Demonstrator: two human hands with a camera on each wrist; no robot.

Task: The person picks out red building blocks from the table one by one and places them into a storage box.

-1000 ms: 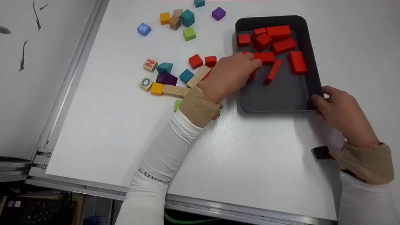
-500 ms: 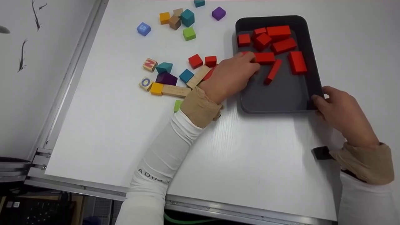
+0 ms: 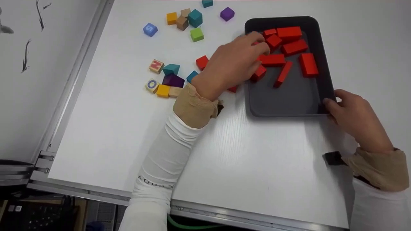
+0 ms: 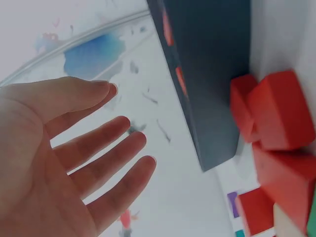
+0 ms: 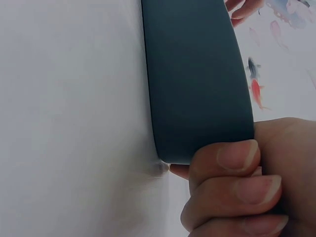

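My left hand [image 3: 229, 62] is above the left wall of a dark grey tray [image 3: 285, 101], fingertips over the red blocks. The left wrist view shows this hand [image 4: 74, 153] with its fingers extended and apart, nothing between them. Just below its fingers a red block [image 3: 258, 74] lies inside the tray, beside a long red block [image 3: 272, 60] and a thin red strip [image 3: 283, 74]. At the tray's near right corner, my right hand [image 3: 356, 117] grips the wall, thumb on the rim; its curled fingers [image 5: 232, 195] show on the outside of the tray [image 5: 197, 79].
More red blocks [image 3: 289, 33] fill the tray's far half. Left of it on the white table [image 3: 106, 138] lie loose blocks, among them a red cube [image 3: 202, 62], a purple piece [image 3: 173, 80] and a yellow cube [image 3: 163, 91]. Further back stand a teal block [image 3: 195, 18] and a green one [image 3: 196, 34].
My left hand has risen toward the tray's far side, uncovering a red block near the left wall. It now hides some of the loose blocks. The right hand keeps its grip on the tray.
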